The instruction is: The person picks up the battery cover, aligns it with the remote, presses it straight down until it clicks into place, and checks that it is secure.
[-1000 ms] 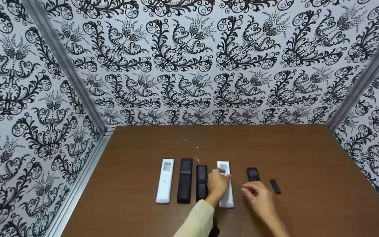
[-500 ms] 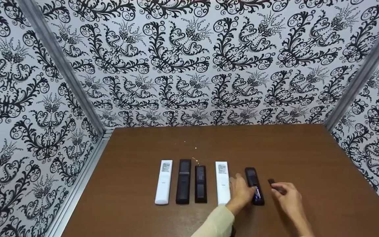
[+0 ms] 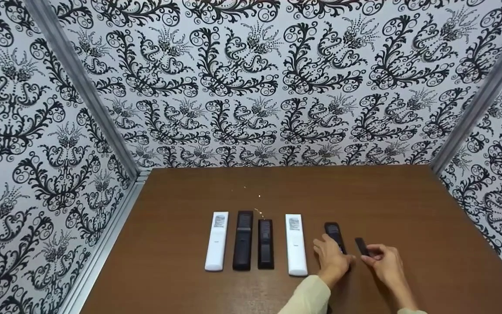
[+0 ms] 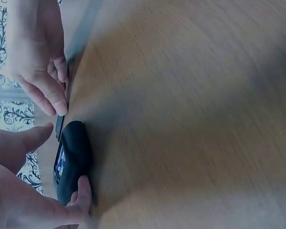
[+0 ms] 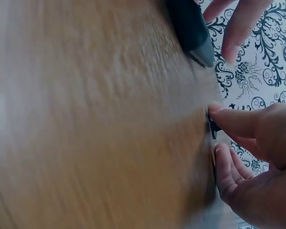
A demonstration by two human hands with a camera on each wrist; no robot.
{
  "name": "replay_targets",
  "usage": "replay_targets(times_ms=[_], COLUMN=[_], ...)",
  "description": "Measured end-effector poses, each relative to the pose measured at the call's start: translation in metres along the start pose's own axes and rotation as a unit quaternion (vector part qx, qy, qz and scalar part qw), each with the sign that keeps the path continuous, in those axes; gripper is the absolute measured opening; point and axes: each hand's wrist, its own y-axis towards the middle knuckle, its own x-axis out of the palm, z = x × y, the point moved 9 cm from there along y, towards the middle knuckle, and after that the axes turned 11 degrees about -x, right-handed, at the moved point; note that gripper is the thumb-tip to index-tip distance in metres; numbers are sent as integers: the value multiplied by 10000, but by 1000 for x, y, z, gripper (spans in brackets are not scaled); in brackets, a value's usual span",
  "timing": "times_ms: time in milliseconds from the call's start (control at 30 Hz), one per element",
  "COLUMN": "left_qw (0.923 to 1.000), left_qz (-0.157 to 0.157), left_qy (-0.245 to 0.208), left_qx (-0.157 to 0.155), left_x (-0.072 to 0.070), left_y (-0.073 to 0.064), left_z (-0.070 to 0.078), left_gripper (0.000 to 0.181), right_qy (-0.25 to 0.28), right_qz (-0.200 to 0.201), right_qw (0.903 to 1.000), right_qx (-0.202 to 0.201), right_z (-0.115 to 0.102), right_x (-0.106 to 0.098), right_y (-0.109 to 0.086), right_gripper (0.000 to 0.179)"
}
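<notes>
A black remote control (image 3: 333, 229) lies back side up, its battery compartment uncovered; something shiny blue (image 4: 61, 163) shows inside. My left hand (image 3: 332, 258) is over its near half. In the left wrist view, a fingertip touches the side of the remote control (image 4: 79, 150), while the thumb is held apart from it. To the right, my right hand (image 3: 387, 264) pinches the near end of a thin black battery cover (image 3: 361, 246) at the tabletop. The right wrist view shows only a small part of the battery cover (image 5: 213, 128) between thumb and fingers.
Left of my hands, a white remote (image 3: 296, 250), a small black remote (image 3: 266, 244), a longer black remote (image 3: 243, 244) and another white remote (image 3: 216, 244) lie in a row on the brown table (image 3: 181, 183). A patterned wall (image 3: 251, 87) rises behind.
My left hand has moved right, from the nearest white remote to the uncovered black one. My right hand has moved right to the battery cover and taken hold of it.
</notes>
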Motion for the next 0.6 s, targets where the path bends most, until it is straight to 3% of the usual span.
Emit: replay_targets(times_ms=[167, 400, 600], left_qw=[9998, 9993, 9989], left_qz=[161, 167, 167], left_qy=[-2, -144, -142], left_qx=[-86, -315, -419], left_x=[-2, 4, 3], left_y=[-1, 0, 4], left_z=[2, 2, -2], left_gripper=[78, 72, 70], right_qy=[-122, -264, -382], right_qz=[63, -102, 108], right_qw=[9998, 9996, 9992], right_qx=[-110, 75, -26], right_z=[-1, 5, 3], right_x=[-2, 0, -6], right_y=[1, 0, -3], right_gripper=[26, 21, 12])
